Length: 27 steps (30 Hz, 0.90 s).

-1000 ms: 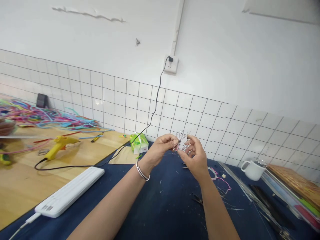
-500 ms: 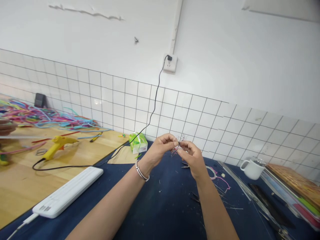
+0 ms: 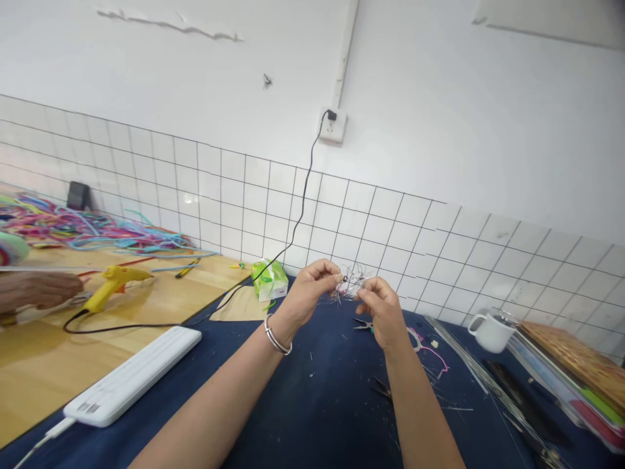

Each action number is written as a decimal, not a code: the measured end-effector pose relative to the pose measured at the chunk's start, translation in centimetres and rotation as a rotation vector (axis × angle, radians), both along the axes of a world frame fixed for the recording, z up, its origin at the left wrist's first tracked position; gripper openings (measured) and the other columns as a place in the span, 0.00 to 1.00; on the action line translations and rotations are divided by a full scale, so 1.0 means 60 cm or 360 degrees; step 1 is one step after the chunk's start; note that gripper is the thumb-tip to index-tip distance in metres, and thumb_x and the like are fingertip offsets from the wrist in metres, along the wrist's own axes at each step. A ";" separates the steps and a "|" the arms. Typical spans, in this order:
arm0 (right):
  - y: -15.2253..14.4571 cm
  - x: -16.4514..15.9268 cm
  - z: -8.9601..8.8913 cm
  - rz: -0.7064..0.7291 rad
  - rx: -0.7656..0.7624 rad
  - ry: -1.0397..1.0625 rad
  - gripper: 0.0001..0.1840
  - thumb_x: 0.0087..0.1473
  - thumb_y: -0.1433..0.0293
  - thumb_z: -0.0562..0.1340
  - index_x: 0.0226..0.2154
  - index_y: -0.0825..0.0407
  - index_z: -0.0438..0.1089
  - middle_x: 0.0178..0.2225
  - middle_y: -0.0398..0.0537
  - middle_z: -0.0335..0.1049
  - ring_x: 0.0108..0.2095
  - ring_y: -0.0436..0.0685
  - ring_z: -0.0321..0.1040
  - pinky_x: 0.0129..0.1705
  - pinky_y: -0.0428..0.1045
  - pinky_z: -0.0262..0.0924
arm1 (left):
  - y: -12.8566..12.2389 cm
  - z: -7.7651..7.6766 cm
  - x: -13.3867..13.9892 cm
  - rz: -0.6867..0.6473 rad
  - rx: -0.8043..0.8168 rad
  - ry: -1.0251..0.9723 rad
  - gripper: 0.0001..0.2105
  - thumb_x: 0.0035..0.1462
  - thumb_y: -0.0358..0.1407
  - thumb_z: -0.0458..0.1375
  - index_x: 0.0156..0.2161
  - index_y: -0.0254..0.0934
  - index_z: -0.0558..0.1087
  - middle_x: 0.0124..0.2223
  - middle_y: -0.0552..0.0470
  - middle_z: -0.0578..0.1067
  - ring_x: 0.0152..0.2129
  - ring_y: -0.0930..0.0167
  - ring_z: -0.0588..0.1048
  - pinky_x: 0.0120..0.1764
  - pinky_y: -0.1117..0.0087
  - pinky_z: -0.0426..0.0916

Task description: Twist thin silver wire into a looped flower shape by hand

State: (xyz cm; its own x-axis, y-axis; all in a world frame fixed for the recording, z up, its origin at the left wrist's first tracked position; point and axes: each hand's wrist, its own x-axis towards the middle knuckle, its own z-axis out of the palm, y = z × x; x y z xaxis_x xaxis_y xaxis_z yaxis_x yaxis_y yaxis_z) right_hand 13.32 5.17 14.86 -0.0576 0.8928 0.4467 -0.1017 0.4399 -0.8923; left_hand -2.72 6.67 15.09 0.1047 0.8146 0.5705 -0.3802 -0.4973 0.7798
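Observation:
A tangled piece of thin silvery wire (image 3: 353, 279) is held up above the far part of the dark blue table cover (image 3: 312, 391). My left hand (image 3: 315, 290) pinches its left side between thumb and forefinger. At its right edge my right hand (image 3: 383, 309) has thumb and fingertips pressed together on the wire; the exact grip point is too small to make out. Below the right hand lie long-nose pliers (image 3: 362, 324), and a second dark pair (image 3: 382, 389) rests nearer, partly behind the right forearm. A pink wire shape (image 3: 439, 355) lies to the right.
On the left are a white power strip (image 3: 131, 374), a yellow glue gun (image 3: 110, 286) with its black cord, and a heap of pipe cleaners (image 3: 97, 225). Another person's hand (image 3: 39, 290) is there. A tissue pack (image 3: 270, 280) stands behind; a white mug (image 3: 492, 331) stands right.
My right hand has moved slightly right, away from my left, and more of the wire shows between them. Another person's hand has come further in from the left.

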 end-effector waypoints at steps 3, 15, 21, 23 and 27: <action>-0.003 0.004 0.006 0.0004 0.0009 0.0041 0.07 0.44 0.66 0.63 0.25 0.51 0.65 0.29 0.42 0.65 0.30 0.52 0.65 0.23 0.43 0.61 | 0.000 0.001 -0.002 0.0051 0.0003 -0.0037 0.06 0.48 0.34 0.60 0.29 0.34 0.67 0.25 0.56 0.65 0.20 0.79 0.62 0.24 0.77 0.58; -0.011 -0.002 0.011 0.0145 -0.0130 -0.0045 0.13 0.47 0.62 0.62 0.36 0.48 0.68 0.36 0.45 0.67 0.36 0.54 0.66 0.24 0.43 0.64 | -0.002 -0.012 0.022 0.0005 0.0059 0.0088 0.07 0.51 0.35 0.58 0.32 0.34 0.67 0.26 0.55 0.67 0.22 0.77 0.65 0.26 0.76 0.61; -0.002 0.002 0.003 0.0052 -0.0075 -0.0072 0.11 0.46 0.62 0.62 0.33 0.51 0.68 0.34 0.45 0.66 0.35 0.54 0.65 0.24 0.44 0.64 | 0.003 -0.018 0.026 -0.0135 0.0080 0.0136 0.07 0.50 0.34 0.59 0.33 0.34 0.67 0.28 0.55 0.67 0.24 0.77 0.65 0.27 0.76 0.61; 0.002 0.005 0.000 0.0002 -0.0058 -0.0102 0.11 0.46 0.63 0.62 0.32 0.51 0.69 0.33 0.45 0.66 0.34 0.54 0.65 0.25 0.44 0.65 | 0.004 -0.018 0.024 -0.0138 0.0070 0.0150 0.07 0.50 0.35 0.59 0.32 0.34 0.67 0.28 0.55 0.66 0.24 0.77 0.65 0.27 0.76 0.61; 0.009 0.010 -0.005 -0.0085 -0.0010 -0.0160 0.10 0.46 0.64 0.62 0.32 0.52 0.69 0.30 0.45 0.67 0.32 0.54 0.66 0.28 0.46 0.65 | 0.004 -0.017 0.017 -0.0194 0.0059 0.0186 0.06 0.50 0.34 0.58 0.32 0.33 0.67 0.29 0.55 0.66 0.24 0.77 0.65 0.28 0.75 0.61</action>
